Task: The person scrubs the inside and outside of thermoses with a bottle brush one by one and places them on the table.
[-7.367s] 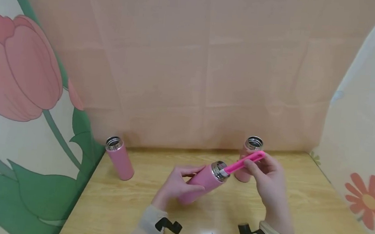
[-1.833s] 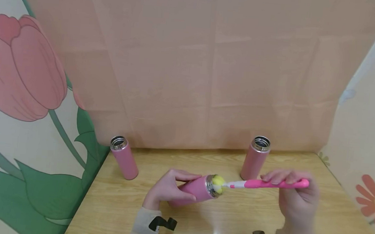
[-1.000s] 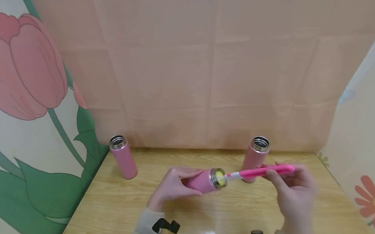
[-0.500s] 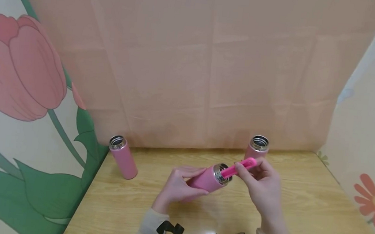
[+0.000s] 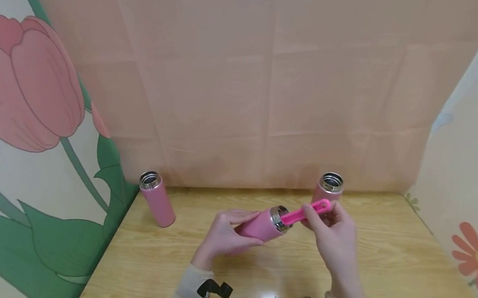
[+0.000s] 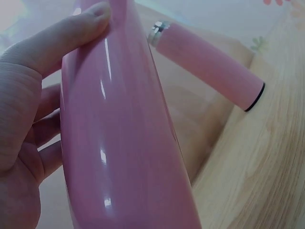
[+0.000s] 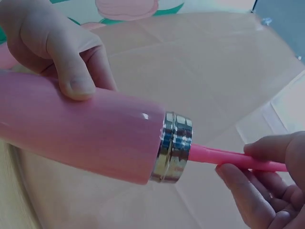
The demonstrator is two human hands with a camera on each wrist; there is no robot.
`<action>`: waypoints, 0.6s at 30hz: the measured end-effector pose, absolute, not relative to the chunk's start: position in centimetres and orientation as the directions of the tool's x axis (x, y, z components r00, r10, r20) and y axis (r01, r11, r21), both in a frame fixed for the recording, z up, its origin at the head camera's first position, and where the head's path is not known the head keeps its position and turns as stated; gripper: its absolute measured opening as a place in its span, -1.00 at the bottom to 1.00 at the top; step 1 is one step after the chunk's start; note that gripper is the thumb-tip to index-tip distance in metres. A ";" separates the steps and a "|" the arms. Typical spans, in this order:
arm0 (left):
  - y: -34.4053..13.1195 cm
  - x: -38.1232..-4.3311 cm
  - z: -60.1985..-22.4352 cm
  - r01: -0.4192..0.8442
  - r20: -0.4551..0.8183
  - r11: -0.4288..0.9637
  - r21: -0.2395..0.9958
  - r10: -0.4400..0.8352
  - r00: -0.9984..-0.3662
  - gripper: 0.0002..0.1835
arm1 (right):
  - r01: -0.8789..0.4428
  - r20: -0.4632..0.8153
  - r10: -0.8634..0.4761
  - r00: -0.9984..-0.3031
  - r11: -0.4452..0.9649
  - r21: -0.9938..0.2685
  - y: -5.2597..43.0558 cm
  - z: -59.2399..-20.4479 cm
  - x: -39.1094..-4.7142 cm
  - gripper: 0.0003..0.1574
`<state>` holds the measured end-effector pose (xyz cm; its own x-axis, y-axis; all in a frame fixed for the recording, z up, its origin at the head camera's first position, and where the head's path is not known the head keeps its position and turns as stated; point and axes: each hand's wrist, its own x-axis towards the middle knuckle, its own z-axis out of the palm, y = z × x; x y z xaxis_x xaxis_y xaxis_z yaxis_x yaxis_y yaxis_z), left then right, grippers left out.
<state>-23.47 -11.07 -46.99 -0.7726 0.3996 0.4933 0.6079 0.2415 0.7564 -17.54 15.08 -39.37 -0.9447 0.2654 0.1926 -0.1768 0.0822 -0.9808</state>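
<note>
My left hand (image 5: 224, 237) holds a pink thermos bottle (image 5: 255, 227) tilted above the table, its uncapped steel mouth facing up and to the right. The thumb lies along the bottle's side in the left wrist view. A bottle brush (image 5: 299, 214) with a bright pink handle is pushed deep into that mouth. Its handle end is pinched between the thumb and fingers of my right hand (image 5: 337, 243). The right wrist view shows the handle (image 7: 214, 156) entering past the steel neck (image 7: 174, 148). The brush's head is hidden inside the bottle.
Another open pink bottle (image 5: 159, 203) stands at the table's back left. A third (image 5: 328, 189) is at the back right, partly behind my right hand. The wooden table (image 5: 162, 264) ends at a brown backdrop, with printed flower panels on both sides.
At 1.8 s ago the brush was drawn out with its yellow sponge head at the mouth. My right hand then moved left, sliding it back in; little differs from half a second ago.
</note>
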 end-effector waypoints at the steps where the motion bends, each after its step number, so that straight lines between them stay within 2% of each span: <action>1: -11.1 -23.4 -46.9 0.598 0.484 0.239 0.765 0.397 -0.779 -0.27 | -0.170 0.183 0.269 -0.946 0.072 -0.983 15.2 -39.4 -17.6 -0.65; 6: -11.5 -23.3 -46.8 0.546 0.444 0.219 0.809 0.381 -0.811 -0.28 | -0.194 0.200 0.245 -0.949 0.048 -0.980 15.5 -39.6 -17.9 -0.65; 12: -11.8 -23.4 -46.9 0.505 0.405 0.206 0.838 0.384 -0.830 -0.31 | -0.340 0.337 0.138 -0.931 0.003 -0.940 15.6 -40.3 -18.3 -0.79; 18: -12.2 -23.5 -47.0 0.455 0.342 0.204 0.867 0.423 -0.839 -0.34 | -0.444 0.443 0.025 -0.896 -0.045 -0.895 15.9 -40.8 -18.6 -0.82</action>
